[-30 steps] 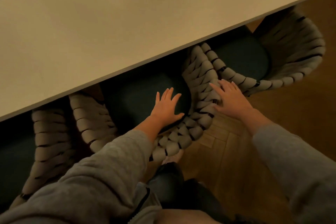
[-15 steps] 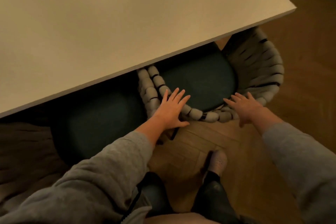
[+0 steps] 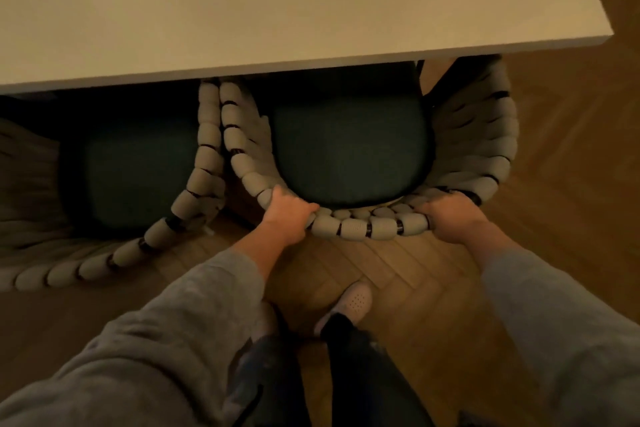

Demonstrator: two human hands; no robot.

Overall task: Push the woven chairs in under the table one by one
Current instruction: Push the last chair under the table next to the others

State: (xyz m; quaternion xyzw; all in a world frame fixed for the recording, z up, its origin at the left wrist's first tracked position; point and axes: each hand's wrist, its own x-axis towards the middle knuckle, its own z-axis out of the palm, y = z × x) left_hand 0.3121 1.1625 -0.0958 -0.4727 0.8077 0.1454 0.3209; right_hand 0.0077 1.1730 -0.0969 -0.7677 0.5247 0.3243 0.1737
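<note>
A pale table [image 3: 277,10] fills the top of the view. Right in front of me stands a woven chair [image 3: 360,227] with a thick beige rope rim and a dark green seat cushion [image 3: 349,149], its front half under the table edge. My left hand [image 3: 285,215] grips the back rim at its left end. My right hand [image 3: 450,215] grips the same rim at its right end. A second woven chair [image 3: 204,163] with a dark seat stands to the left, its rim touching the first chair's rim.
The wooden herringbone floor [image 3: 398,274] runs beneath me, with my legs and a light shoe [image 3: 353,302] just behind the chair. The table's right corner [image 3: 602,38] ends above open floor on the right.
I have stepped right from the left chair to the right one. Both hands, flat and open before, have closed round the right chair's back rim.
</note>
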